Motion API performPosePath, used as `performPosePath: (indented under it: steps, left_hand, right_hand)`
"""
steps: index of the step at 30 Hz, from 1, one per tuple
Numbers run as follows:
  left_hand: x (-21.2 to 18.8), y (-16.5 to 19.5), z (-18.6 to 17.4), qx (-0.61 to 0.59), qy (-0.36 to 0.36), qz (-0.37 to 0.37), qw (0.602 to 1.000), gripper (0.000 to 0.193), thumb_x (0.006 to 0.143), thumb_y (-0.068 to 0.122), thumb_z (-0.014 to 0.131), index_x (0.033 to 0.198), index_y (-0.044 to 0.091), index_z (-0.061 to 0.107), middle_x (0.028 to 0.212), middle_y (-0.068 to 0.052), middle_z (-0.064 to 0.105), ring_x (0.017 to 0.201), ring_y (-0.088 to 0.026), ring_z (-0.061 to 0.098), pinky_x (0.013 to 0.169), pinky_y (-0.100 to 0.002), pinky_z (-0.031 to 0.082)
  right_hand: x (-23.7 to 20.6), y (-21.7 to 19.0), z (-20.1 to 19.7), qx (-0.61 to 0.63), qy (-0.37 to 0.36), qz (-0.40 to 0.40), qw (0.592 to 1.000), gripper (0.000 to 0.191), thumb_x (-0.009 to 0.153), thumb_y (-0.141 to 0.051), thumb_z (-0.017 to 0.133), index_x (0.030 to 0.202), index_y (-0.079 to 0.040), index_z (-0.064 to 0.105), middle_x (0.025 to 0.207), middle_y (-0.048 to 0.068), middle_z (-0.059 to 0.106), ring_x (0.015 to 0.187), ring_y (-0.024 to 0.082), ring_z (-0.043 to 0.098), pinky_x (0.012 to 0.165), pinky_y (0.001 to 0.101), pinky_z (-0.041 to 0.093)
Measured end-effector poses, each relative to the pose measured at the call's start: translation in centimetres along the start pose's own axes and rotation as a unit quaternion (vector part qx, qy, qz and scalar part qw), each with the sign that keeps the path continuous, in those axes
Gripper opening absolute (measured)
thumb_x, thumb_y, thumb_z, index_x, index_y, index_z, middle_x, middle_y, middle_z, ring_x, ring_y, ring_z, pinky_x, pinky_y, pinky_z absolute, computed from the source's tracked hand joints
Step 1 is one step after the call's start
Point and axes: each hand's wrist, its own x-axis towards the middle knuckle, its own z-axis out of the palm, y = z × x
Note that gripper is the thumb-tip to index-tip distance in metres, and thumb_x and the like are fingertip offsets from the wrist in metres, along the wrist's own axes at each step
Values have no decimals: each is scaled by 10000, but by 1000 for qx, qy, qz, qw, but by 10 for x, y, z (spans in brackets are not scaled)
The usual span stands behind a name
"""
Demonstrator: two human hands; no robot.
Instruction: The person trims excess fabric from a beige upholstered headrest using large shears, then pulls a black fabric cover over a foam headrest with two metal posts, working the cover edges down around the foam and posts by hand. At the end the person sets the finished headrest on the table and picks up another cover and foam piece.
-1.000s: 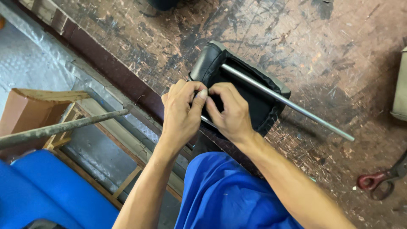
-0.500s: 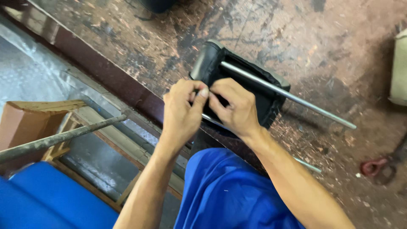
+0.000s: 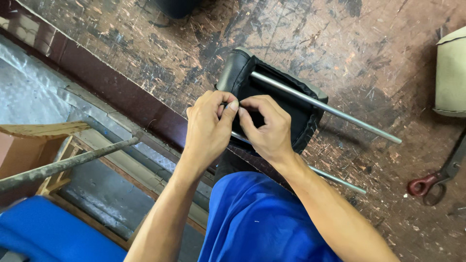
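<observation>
head view: i see my left hand [image 3: 208,128] and right hand [image 3: 266,127] pressed together, fingertips pinching the near edge of the black headrest cover [image 3: 272,104], which lies at centre on the scratched wooden counter [image 3: 145,43]. two metal rods [image 3: 325,106] run from it toward 4 o'clock. red-handled scissors [image 3: 437,177] lie at 3 o'clock, well apart

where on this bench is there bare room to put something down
Free: the scratched benchtop above and left of the black headrest, and the patch between its rods and the red scissors. Crowded: around the headrest, where the left hand and right hand pinch its edge.
</observation>
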Motion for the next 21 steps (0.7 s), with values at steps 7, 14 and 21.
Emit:
performPosePath:
  steps: [7, 14, 21]
  left_hand:
    - [3, 4, 0, 6, 2, -13, 1000, 106, 916, 175, 704, 947, 73, 701, 802, -61, 606, 763, -219, 590, 758, -393, 416]
    - [5, 6, -9, -32, -33, -25, 999, 98, 908, 148, 710, 955, 66, 689, 784, -80, 588, 671, -219, 560, 620, -377, 449]
    - [5, 7, -6, -30, -20, -29, 999, 78, 909, 144, 701, 941, 73, 695, 768, -79, 587, 647, -208, 556, 615, -371, 443]
  right_hand:
    - [-1, 7, 5, -71, -25, -3, 997, 102, 931, -22, 746, 973, 6, 658, 900, 119, 684, 780, 205, 690, 690, 324, 551]
    - [6, 17, 5, 255, -108, 354, 893, 69, 960, -55, 678, 943, 10, 691, 789, 51, 644, 684, 87, 618, 616, 260, 505]
    - [-11, 4, 7, 6, -11, 69, 998, 88, 944, -36, 728, 1022, -4, 706, 893, 80, 708, 780, 92, 686, 702, 251, 545]
